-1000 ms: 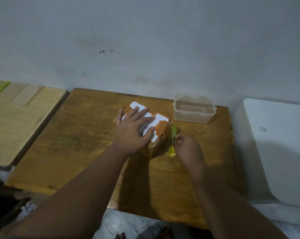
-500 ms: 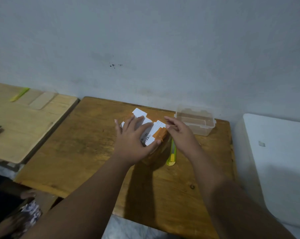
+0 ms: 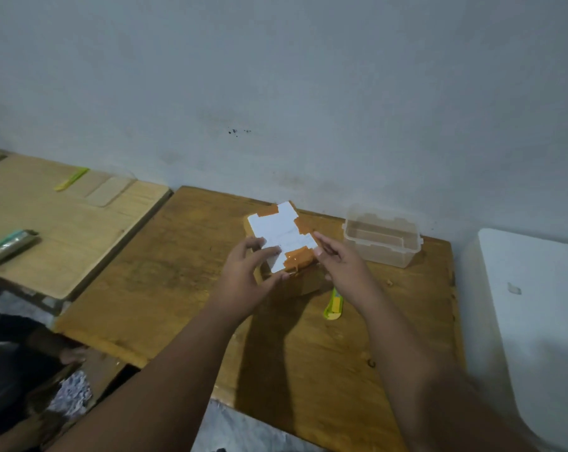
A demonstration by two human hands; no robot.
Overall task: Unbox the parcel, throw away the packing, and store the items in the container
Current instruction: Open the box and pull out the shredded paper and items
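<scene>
The parcel (image 3: 281, 234), a small brown box with a white label and orange tape, is tilted up off the wooden table (image 3: 165, 272). My left hand (image 3: 243, 282) grips its near left edge, thumb below and fingers on the label. My right hand (image 3: 341, 265) holds its right edge, fingers along the side. A yellow-green cutter (image 3: 332, 306) lies on the table just below my right hand, touched by neither hand. The clear plastic container (image 3: 382, 239) stands open without a lid at the back right, close to the parcel.
A lighter wooden table (image 3: 48, 230) adjoins on the left, carrying a yellow-green tool (image 3: 70, 179) and a grey-green object (image 3: 12, 244). A white box (image 3: 530, 321) stands to the right. The wall is right behind. Another person's hand (image 3: 70, 355) shows at lower left.
My right hand left the cutter on the table and went to the parcel's right edge. My left hand shifted from lying flat on top to gripping the edge, and the parcel tilted up.
</scene>
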